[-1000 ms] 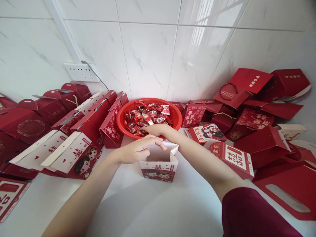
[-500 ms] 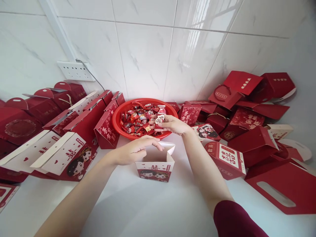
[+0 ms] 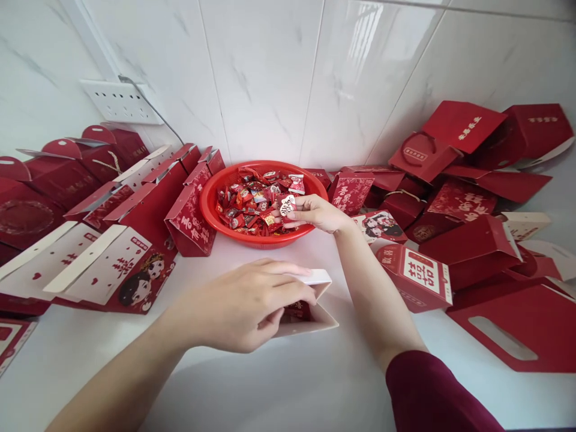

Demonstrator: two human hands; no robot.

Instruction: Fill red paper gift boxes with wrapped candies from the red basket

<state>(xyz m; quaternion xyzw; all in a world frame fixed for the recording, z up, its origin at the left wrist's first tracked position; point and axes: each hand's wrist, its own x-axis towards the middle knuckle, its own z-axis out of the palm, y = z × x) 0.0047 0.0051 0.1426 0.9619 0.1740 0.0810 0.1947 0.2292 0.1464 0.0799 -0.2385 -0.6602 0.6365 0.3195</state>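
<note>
My left hand (image 3: 245,303) is closed on the open top of a white-and-red paper gift box (image 3: 326,318), its fingers over the far rim. The box's mouth is tipped toward me, and something red shows inside; my hand hides most of its front. My right hand (image 3: 317,213) pinches a red wrapped candy (image 3: 287,206) with a white label, over the near right part of a red plastic basket (image 3: 261,241). Many small wrapped candies (image 3: 245,204) lie heaped in that basket.
Upright white-and-red gift boxes (image 3: 105,270) stand in rows on the left. Red boxes (image 3: 468,252) are piled on the right, some tilted or on their sides. Behind the basket rises a tiled wall (image 3: 265,84) with a power socket strip (image 3: 119,102) and cable.
My left hand has come nearer and closed on the box, which has lifted and tipped its mouth toward me. My right hand stays at the basket with the candy. The view has tilted downward.
</note>
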